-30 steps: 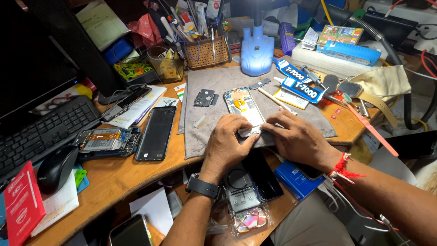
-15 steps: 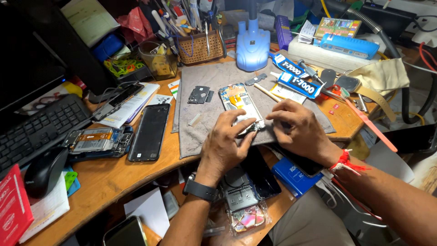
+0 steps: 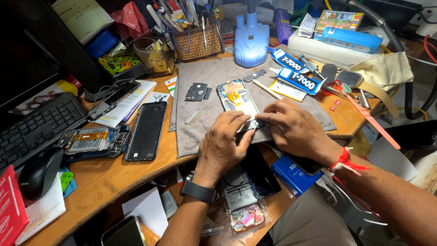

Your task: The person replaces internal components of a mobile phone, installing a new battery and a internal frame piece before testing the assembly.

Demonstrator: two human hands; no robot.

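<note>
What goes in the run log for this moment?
left hand on opened phone | right hand on its lower end | grey mat beneath

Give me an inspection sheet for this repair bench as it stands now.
Surface: wooden desk with a grey work mat laid on it.
Job's things: opened phone, internals exposed, lying on the mat; both hands press at its near end.
Clutter: intact black phone, another dismantled phone, loose black plate, glue tubes, wicker tool basket, blue stand.
Grippers: left hand, watch on its wrist, and right hand, red thread on its wrist, fingertips meeting on the phone.
Cables: black hose at right edge.
Surroundings: keyboard, mouse.
</note>
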